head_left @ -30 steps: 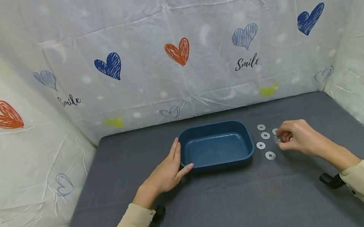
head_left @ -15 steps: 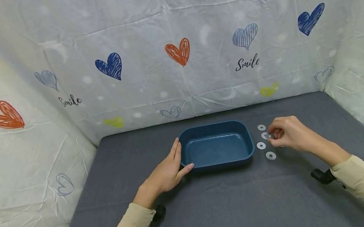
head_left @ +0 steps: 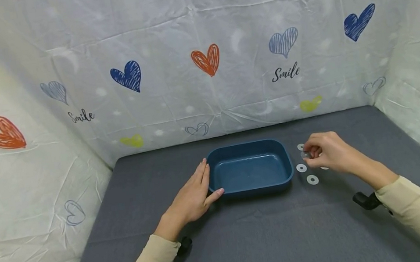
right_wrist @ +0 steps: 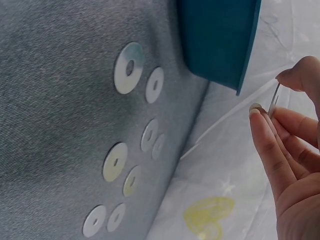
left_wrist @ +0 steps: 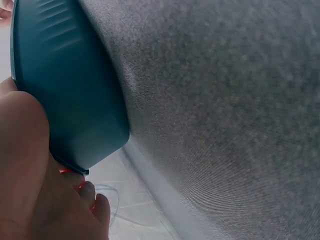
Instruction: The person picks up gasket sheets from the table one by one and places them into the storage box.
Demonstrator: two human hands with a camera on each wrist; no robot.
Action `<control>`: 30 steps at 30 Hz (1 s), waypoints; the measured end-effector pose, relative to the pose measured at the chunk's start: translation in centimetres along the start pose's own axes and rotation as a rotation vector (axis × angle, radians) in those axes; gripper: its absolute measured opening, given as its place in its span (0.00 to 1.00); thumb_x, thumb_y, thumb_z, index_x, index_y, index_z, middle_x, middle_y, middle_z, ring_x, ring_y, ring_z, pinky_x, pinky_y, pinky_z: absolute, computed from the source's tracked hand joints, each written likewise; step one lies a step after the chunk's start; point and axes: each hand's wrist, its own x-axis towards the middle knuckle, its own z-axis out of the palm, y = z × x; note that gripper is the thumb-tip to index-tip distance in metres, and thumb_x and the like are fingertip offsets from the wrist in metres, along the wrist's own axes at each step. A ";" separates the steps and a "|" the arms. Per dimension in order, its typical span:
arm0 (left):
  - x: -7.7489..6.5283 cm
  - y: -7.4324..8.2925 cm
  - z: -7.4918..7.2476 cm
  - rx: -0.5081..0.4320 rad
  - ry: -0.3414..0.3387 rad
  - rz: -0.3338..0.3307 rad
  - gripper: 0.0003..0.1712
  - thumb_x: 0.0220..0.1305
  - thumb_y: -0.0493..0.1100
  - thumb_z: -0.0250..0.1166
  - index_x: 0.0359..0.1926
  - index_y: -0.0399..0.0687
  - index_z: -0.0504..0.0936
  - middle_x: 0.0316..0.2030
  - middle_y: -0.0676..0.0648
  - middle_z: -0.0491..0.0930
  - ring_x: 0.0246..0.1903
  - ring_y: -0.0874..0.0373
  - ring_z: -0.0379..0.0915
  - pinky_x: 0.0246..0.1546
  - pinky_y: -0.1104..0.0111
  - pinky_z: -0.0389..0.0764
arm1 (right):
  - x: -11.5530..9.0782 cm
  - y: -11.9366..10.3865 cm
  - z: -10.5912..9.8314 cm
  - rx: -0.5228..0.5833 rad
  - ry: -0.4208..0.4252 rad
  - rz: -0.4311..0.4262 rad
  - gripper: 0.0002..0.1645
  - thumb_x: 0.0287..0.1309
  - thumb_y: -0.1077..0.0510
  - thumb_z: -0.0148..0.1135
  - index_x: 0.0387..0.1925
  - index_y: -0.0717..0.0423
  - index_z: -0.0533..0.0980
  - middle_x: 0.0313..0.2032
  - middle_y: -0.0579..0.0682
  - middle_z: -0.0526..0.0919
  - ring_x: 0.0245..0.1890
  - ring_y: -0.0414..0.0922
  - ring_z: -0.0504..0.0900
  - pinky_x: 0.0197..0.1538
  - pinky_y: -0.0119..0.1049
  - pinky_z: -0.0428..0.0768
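A blue rectangular plastic container (head_left: 253, 191) stands on the grey cloth-covered table. My left hand (head_left: 191, 197) lies against its left end in the head view, fingers straight along the side and thumb on the front rim. The left wrist view shows this hand at the corner of the container (left_wrist: 75, 95). To the right of the container, my right hand (head_left: 328, 153) pinches a flat metal washer (right_wrist: 274, 100) between thumb and fingers, raised above the table and seen nearly edge-on. Several washers (head_left: 312, 179) lie flat below it; the hand partly hides some in the head view.
Further washers (right_wrist: 115, 161) lie spread over the cloth in the right wrist view. A white fabric backdrop (head_left: 244, 91) printed with hearts rises behind the table and on both sides. Each wrist carries a black device (head_left: 366, 201).
My right hand has moved left and slightly back over the washers, toward the container, pinching a washer. My left hand and the container stay in place.
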 end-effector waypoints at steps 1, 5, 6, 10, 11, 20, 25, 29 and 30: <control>0.0 0.0 0.0 0.005 0.006 0.005 0.54 0.76 0.72 0.41 0.80 0.33 0.43 0.81 0.38 0.33 0.80 0.46 0.35 0.76 0.50 0.52 | 0.1 -0.1 0.0 0.002 -0.003 0.001 0.09 0.51 0.68 0.76 0.35 0.61 0.84 0.33 0.50 0.84 0.29 0.39 0.82 0.33 0.33 0.83; -0.1 0.1 -0.1 0.016 0.009 0.005 0.54 0.77 0.71 0.42 0.80 0.32 0.43 0.81 0.37 0.34 0.80 0.45 0.33 0.76 0.49 0.52 | 0.5 -0.5 0.0 0.015 -0.005 -0.013 0.09 0.50 0.68 0.76 0.35 0.61 0.84 0.33 0.50 0.84 0.29 0.39 0.82 0.33 0.32 0.83; -0.2 0.1 -0.1 0.012 0.009 0.005 0.54 0.77 0.71 0.42 0.80 0.32 0.43 0.81 0.37 0.34 0.80 0.45 0.33 0.76 0.49 0.52 | 0.6 -0.5 0.0 0.020 -0.003 -0.021 0.09 0.50 0.68 0.76 0.35 0.61 0.84 0.33 0.50 0.84 0.29 0.39 0.82 0.33 0.33 0.83; -0.2 0.2 -0.2 -0.004 0.009 0.005 0.54 0.77 0.71 0.43 0.80 0.32 0.43 0.81 0.37 0.34 0.80 0.46 0.34 0.76 0.49 0.53 | 1.1 -0.7 0.2 0.026 0.017 -0.059 0.08 0.51 0.68 0.76 0.34 0.60 0.84 0.32 0.48 0.83 0.28 0.39 0.82 0.33 0.34 0.84; -0.3 0.2 -0.2 -0.008 0.008 0.005 0.54 0.77 0.71 0.43 0.80 0.32 0.43 0.81 0.37 0.34 0.80 0.46 0.34 0.76 0.49 0.53 | 1.3 -0.8 0.2 0.028 0.021 -0.066 0.08 0.51 0.68 0.76 0.34 0.60 0.84 0.31 0.48 0.83 0.28 0.39 0.82 0.33 0.34 0.84; -0.3 0.4 -0.6 -0.042 -0.012 -0.008 0.55 0.76 0.72 0.43 0.80 0.33 0.41 0.81 0.38 0.32 0.80 0.46 0.39 0.76 0.50 0.55 | 2.9 -1.7 1.0 0.051 0.010 -0.076 0.08 0.52 0.67 0.75 0.35 0.61 0.84 0.33 0.51 0.84 0.29 0.39 0.82 0.33 0.33 0.83; -0.2 0.3 -0.4 -0.044 -0.040 -0.024 0.56 0.75 0.74 0.40 0.81 0.36 0.37 0.81 0.40 0.30 0.80 0.47 0.37 0.76 0.52 0.54 | 3.7 -2.4 1.4 0.068 0.006 -0.078 0.08 0.52 0.66 0.75 0.35 0.61 0.84 0.32 0.50 0.84 0.29 0.38 0.82 0.34 0.32 0.83; -0.2 0.2 -0.3 -0.044 -0.038 -0.022 0.56 0.75 0.74 0.40 0.81 0.36 0.37 0.81 0.40 0.30 0.80 0.48 0.37 0.76 0.52 0.54 | 4.2 -2.7 1.7 0.067 -0.007 -0.069 0.07 0.53 0.65 0.75 0.36 0.60 0.84 0.32 0.49 0.83 0.29 0.38 0.82 0.34 0.33 0.83; -0.2 0.2 -0.3 -0.046 -0.035 -0.018 0.56 0.75 0.73 0.41 0.81 0.36 0.38 0.81 0.39 0.30 0.80 0.47 0.37 0.76 0.52 0.54 | 4.3 -2.8 1.7 0.069 -0.010 -0.067 0.07 0.54 0.65 0.75 0.36 0.60 0.84 0.32 0.49 0.84 0.29 0.38 0.82 0.34 0.33 0.83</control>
